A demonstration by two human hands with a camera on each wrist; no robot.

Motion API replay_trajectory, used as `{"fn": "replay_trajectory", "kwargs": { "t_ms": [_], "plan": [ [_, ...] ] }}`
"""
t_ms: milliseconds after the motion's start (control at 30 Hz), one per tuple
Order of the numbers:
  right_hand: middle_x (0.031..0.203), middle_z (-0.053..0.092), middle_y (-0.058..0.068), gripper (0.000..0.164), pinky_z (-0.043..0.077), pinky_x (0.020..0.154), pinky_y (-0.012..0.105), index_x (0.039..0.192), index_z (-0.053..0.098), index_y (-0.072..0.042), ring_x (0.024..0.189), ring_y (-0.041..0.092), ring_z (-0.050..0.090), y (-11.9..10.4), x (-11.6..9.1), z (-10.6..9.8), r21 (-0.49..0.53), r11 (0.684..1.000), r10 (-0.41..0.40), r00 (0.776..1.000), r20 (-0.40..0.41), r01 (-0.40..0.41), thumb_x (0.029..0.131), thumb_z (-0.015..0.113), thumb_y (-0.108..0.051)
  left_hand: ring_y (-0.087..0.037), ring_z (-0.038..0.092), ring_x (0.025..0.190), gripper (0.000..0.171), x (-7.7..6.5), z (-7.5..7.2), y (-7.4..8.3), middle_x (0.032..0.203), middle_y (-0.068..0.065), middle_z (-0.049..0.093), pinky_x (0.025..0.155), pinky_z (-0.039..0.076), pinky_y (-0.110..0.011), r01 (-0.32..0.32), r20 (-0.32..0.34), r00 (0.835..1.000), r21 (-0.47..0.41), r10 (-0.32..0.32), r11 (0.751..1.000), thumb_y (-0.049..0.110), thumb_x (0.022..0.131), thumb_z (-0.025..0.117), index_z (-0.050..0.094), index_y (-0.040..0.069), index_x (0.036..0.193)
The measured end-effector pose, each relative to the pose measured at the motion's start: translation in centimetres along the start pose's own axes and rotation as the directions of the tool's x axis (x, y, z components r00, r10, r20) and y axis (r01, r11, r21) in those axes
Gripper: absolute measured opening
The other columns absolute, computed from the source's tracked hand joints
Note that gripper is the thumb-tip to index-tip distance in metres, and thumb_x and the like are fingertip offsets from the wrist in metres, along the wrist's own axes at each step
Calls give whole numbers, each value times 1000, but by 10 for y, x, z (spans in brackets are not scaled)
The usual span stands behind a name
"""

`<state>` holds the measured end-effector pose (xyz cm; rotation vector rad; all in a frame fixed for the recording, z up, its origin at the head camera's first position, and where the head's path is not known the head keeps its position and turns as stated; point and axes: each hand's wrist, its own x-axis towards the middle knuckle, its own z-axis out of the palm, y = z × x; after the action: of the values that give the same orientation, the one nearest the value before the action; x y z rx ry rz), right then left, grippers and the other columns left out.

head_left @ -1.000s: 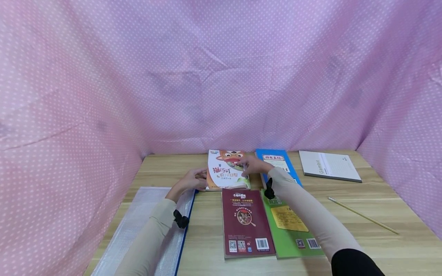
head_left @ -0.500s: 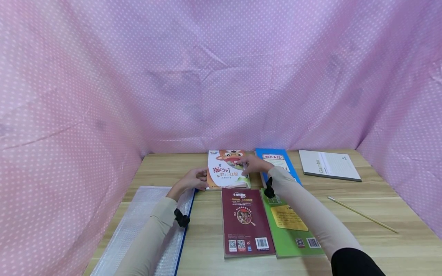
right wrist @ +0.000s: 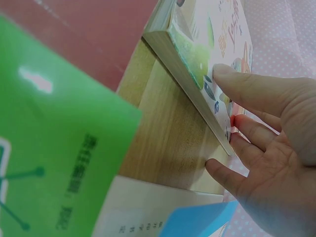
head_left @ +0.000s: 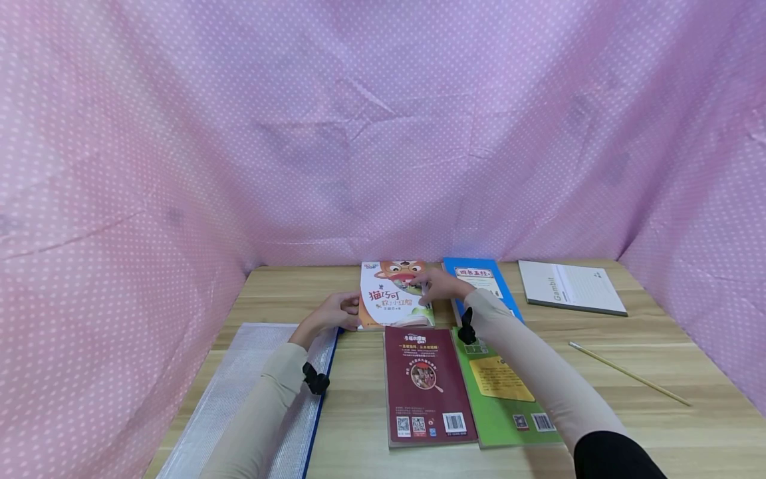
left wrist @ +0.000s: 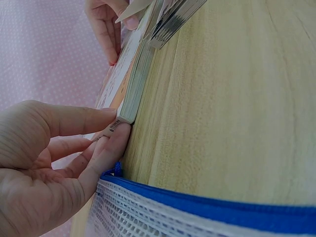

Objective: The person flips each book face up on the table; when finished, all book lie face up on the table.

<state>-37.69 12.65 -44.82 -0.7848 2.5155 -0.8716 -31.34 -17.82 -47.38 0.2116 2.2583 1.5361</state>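
A white and orange paperback book (head_left: 385,306) with a cartoon animal on its cover lies flat at the back of the table. At its lower left corner, my left hand (head_left: 329,313) pinches the spine; in the left wrist view the thumb is on the cover and a finger is against the spine (left wrist: 114,127). My right hand (head_left: 444,285) is over the book's right side. The right wrist view shows its thumb on the cover and its other fingers spread loosely along the far edge. A maroon book (head_left: 427,392) lies just in front.
Beside the maroon book is a green book (head_left: 497,419), partly under my right forearm. A blue book (head_left: 503,279) lies behind it. Farther right are a grey-white notebook (head_left: 574,286) and a thin pencil-like stick (head_left: 628,372). A blue-edged mesh zip pouch (head_left: 239,359) lies at left.
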Motion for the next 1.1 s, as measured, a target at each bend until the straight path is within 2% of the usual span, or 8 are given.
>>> {"fn": "replay_trajectory", "kwargs": {
  "t_ms": [300,567,700,833,900,967,1067,1100],
  "plan": [
    [110,61,24,57,45,68,24,141,55,8,78,15,52,3,-1,1,-26,998,-63,998,-6,63,89,76,-2,-34,59,121,75,-1,2,-1,140,-25,49,83,64,-35,7,-11,1000,-9,-8,1000,-10,89,69,37,-1,155],
    [136,59,24,58,47,71,26,142,56,4,83,18,54,3,1,5,-43,998,-36,999,-30,35,88,77,-3,-26,65,103,73,0,5,3,131,-19,52,80,63,-32,68,-73,995,6,-67,998,-7,85,71,43,0,152],
    [141,58,22,61,56,90,38,145,53,1,109,32,61,-1,-2,3,-30,1000,-3,999,-44,2,89,77,-6,-25,64,100,72,1,6,9,130,-19,54,80,61,-28,99,-129,987,45,-92,994,-1,84,72,46,2,150],
    [154,48,22,63,51,108,51,148,51,-2,141,44,45,-4,-6,-5,13,999,30,998,-61,-29,90,75,-6,-26,60,105,66,2,11,23,133,-22,55,79,57,-26,88,-187,980,67,-74,994,4,90,69,45,1,151],
    [156,45,23,62,58,93,44,149,51,-4,118,42,61,-5,-7,-10,23,999,45,997,-64,-43,91,73,-5,-28,59,107,64,3,16,32,136,-26,52,81,58,-29,54,-201,979,64,-40,996,5,92,67,44,0,151],
    [153,46,26,60,54,70,34,149,51,-4,79,32,61,-5,-9,-15,17,999,52,996,-67,-51,92,72,-5,-33,61,108,65,3,22,43,141,-29,47,85,60,-34,20,-201,980,61,-7,998,4,92,67,42,-1,152],
    [151,48,28,61,42,56,28,148,52,-3,59,21,38,-4,-13,-24,19,999,47,996,-75,-46,91,72,-3,-38,61,113,66,4,36,60,144,-33,43,92,61,-41,-38,-185,982,53,48,998,2,92,67,41,-3,152],
    [151,48,28,62,47,60,28,148,51,-2,64,20,50,-4,-15,-27,16,999,42,996,-78,-41,90,73,-4,-40,61,114,66,4,41,66,145,-34,42,93,60,-43,-54,-174,983,50,62,997,2,92,67,41,-2,152]
  ]
}}
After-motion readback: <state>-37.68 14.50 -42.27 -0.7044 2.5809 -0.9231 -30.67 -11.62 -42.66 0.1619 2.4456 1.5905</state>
